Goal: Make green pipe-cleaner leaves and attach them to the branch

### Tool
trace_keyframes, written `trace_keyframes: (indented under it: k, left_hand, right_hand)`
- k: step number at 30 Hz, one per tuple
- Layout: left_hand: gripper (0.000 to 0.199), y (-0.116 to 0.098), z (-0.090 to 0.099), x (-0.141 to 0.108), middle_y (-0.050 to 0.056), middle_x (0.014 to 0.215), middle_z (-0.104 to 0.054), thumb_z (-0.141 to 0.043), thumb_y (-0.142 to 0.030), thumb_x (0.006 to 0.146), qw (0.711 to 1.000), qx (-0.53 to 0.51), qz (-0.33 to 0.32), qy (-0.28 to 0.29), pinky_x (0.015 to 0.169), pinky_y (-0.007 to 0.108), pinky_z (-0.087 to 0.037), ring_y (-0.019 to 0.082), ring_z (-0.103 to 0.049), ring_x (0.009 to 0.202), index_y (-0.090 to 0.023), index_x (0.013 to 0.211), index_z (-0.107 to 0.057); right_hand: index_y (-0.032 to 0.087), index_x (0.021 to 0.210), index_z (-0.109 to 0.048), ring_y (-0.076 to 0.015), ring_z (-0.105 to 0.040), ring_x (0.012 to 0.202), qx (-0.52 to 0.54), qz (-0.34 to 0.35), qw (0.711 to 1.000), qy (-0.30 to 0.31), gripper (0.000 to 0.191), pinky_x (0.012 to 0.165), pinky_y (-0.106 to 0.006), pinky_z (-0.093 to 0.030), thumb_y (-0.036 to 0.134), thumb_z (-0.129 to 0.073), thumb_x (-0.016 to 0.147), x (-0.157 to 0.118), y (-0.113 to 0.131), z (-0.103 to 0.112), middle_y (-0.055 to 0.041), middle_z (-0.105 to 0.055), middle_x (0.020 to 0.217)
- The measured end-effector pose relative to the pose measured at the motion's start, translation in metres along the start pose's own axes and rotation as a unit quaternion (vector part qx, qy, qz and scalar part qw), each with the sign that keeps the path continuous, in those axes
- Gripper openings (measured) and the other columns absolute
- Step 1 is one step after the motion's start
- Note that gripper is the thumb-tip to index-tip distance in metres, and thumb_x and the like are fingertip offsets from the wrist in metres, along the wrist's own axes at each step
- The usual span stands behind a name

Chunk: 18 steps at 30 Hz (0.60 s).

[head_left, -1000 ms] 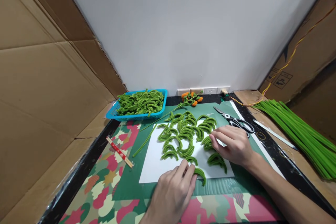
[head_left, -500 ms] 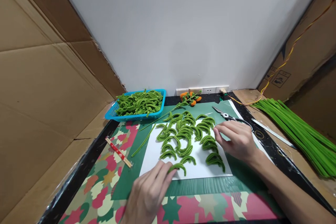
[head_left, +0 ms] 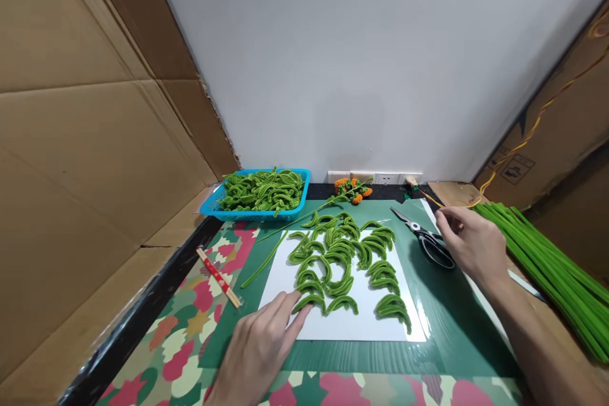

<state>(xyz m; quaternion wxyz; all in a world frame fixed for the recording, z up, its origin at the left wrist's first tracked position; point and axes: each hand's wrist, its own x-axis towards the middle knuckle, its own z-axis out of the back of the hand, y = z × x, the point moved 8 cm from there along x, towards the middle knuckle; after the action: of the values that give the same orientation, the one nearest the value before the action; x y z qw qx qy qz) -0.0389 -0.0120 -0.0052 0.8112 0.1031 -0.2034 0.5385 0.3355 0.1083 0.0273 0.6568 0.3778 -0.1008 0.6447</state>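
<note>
Low at the front of the white paper sheet, my left hand pinches the left end of a curved green pipe cleaner, which rests near the paper. Several more curved green pipe cleaner pieces lie in groups over the sheet, with a stack at its lower right. My right hand is raised beside the scissors, away from the pieces. Its fingers are curled together and nothing shows in them. The scissors lie with their blades toward the back left.
A blue basket of green pieces stands at the back left, near an orange-flowered stem. Wrapped chopsticks lie at left. A bundle of long green pipe cleaners lies at right, beside a wire. Cardboard walls flank the table.
My right hand has moved right, from beside the curved pieces past the scissors. My left hand has brought the curved pipe cleaner left, in line with the column of pieces above it.
</note>
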Motion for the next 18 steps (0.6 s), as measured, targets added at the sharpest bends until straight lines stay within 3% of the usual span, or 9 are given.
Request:
trace_keyframes:
  k: [4, 7, 9, 14, 18]
  left_hand:
    - [0.029, 0.015, 0.001, -0.004, -0.003, 0.068, -0.065, -0.054, -0.045, 0.109, 0.997, -0.057, 0.046, 0.018, 0.055, 0.025, -0.045, 0.015, -0.067, 0.055, -0.022, 0.109, -0.072]
    - [0.028, 0.035, 0.011, -0.003, -0.007, 0.062, -0.062, -0.064, -0.05, 0.102, 0.99, -0.092, 0.099, 0.037, 0.053, 0.022, -0.044, 0.013, -0.061, 0.049, -0.024, 0.098, -0.073]
    - [0.03, 0.05, 0.023, 0.007, -0.007, 0.06, -0.061, -0.061, -0.048, 0.103, 0.986, -0.101, 0.13, 0.036, 0.053, 0.022, -0.042, 0.013, -0.06, 0.05, -0.025, 0.088, -0.072]
    - [0.027, 0.084, 0.044, 0.064, -0.004, 0.066, -0.067, -0.058, -0.04, 0.103, 0.984, -0.11, 0.135, -0.035, 0.055, 0.023, -0.04, 0.014, -0.062, 0.055, -0.023, 0.09, -0.074]
    - [0.029, 0.097, 0.021, 0.111, 0.002, 0.073, -0.072, -0.05, -0.031, 0.105, 0.989, -0.113, 0.069, -0.061, 0.061, 0.024, -0.044, 0.016, -0.064, 0.062, -0.019, 0.094, -0.074]
  right_hand:
    - [0.023, 0.097, -0.079, -0.0272, -0.073, 0.082, -0.013, -0.073, 0.984, 0.163, 0.039, 0.064, -0.032, -0.043, 0.051, -0.052, 0.095, 0.003, -0.041, -0.03, -0.0091, -0.081, 0.096]
    - [0.025, 0.098, -0.079, -0.0275, -0.074, 0.083, -0.005, -0.083, 0.971, 0.223, 0.041, 0.065, -0.033, -0.045, 0.054, -0.052, 0.094, -0.001, -0.047, -0.042, -0.0077, -0.081, 0.093]
    - [0.025, 0.098, -0.079, -0.0277, -0.075, 0.083, -0.004, -0.074, 0.968, 0.24, 0.041, 0.065, -0.033, -0.046, 0.055, -0.05, 0.094, -0.003, -0.044, -0.047, -0.0073, -0.081, 0.093]
    - [0.024, 0.1, -0.076, -0.0281, -0.075, 0.079, 0.011, -0.039, 0.967, 0.252, 0.046, 0.067, -0.034, -0.047, 0.058, -0.045, 0.096, -0.012, -0.04, -0.06, -0.0093, -0.081, 0.094]
    - [0.024, 0.1, -0.076, -0.0273, -0.073, 0.07, 0.026, -0.022, 0.961, 0.275, 0.049, 0.062, -0.035, -0.046, 0.063, -0.048, 0.091, -0.02, -0.047, -0.077, -0.0088, -0.078, 0.085]
